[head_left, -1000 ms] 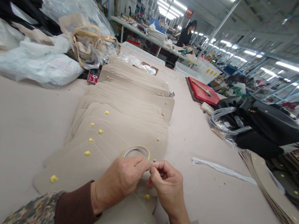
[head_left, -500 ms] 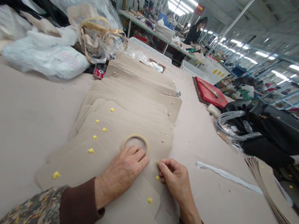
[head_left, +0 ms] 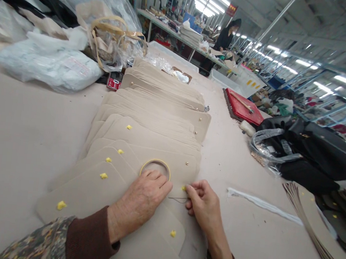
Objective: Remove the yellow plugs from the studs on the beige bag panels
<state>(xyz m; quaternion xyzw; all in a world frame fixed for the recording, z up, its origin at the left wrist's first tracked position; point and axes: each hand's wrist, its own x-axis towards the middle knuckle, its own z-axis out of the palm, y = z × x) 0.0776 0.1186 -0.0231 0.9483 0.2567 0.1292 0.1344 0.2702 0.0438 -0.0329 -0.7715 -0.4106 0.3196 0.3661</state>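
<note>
Far left of the roll of tape (head_left: 156, 160): plastic-wrapped bundle (head_left: 50, 65), contents unclear. Nearer the roll, yellow tabs (head_left: 61, 205) dot the beige panels (head_left: 150, 137); these overlap beneath and beyond it, probably fanned so the ends show. Your left hand (head_left: 140, 202) lies over the roll's near rim, fingers curled onto it, seemingly to keep roll and panels steady; thumb hidden. Just right of the roll, your right hand (head_left: 201, 200) brings thumb and forefinger narrow against a small yellow piece (head_left: 183, 188), apparently pressing it to a panel. Cannot tell whether any sits between the tips. Thin dark line (head_left: 177, 198) between your hands: thread or edge, unclear. Farther right of the roll: white strip (head_left: 264, 205), then black bag (head_left: 316, 146), cut off by the frame.
</note>
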